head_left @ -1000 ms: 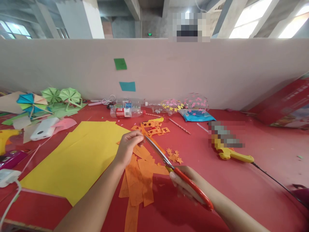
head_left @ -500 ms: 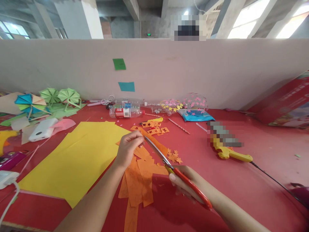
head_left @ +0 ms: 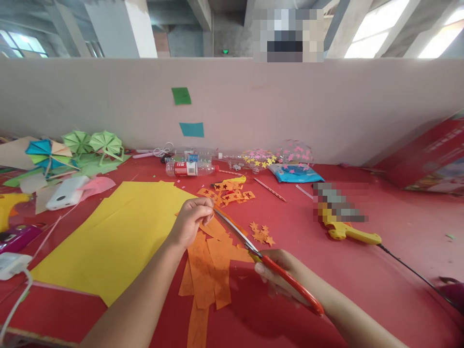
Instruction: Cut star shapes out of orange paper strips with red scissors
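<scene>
My left hand (head_left: 194, 220) is closed in a pinch on one end of an orange paper strip (head_left: 235, 223), which I see nearly edge-on. My right hand (head_left: 281, 275) grips red-handled scissors (head_left: 290, 282). Their blades look closed or almost so, lie along the strip, and reach up to my left fingertips. Whether the blades touch the paper I cannot tell. Beneath my hands lie several orange paper pieces (head_left: 205, 270), overlapping. Small orange stars (head_left: 261, 234) sit in a pile to the right of the blades. Orange scraps with star-shaped holes (head_left: 235, 195) lie just beyond.
Yellow paper sheets (head_left: 112, 241) cover the left side. Plastic bottles (head_left: 186, 168) and a blue packet (head_left: 295, 174) stand along the white partition (head_left: 232, 106). At right lies a yellow glue gun (head_left: 355, 234) with its cord. Folded paper umbrellas (head_left: 105, 142) and a white device (head_left: 67, 193) are at left.
The orange strip has turned from showing its broad face to nearly edge-on. My left hand has shifted slightly left, and the scissors remain along the strip in my right hand.
</scene>
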`<action>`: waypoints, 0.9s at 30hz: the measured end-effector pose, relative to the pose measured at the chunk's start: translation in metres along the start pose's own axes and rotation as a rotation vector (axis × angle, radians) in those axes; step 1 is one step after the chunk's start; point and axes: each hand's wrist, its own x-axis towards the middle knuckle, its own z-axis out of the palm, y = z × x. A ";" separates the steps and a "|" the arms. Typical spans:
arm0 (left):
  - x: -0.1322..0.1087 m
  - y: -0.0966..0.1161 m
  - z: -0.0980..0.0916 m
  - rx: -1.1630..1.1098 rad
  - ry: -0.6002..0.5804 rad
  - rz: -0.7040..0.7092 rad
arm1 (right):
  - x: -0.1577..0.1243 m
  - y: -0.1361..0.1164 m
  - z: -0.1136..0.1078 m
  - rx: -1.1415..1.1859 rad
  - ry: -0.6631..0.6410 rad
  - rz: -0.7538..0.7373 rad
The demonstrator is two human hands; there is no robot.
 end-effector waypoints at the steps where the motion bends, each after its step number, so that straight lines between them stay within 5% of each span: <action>1: 0.000 0.000 -0.001 -0.002 -0.005 -0.004 | 0.000 0.000 0.000 -0.005 0.003 0.009; 17: 0.001 0.002 -0.002 0.042 0.007 -0.015 | -0.001 -0.001 0.000 -0.008 0.007 0.029; 27: -0.003 -0.004 0.005 0.218 0.031 0.123 | 0.000 0.001 0.005 0.026 0.046 -0.038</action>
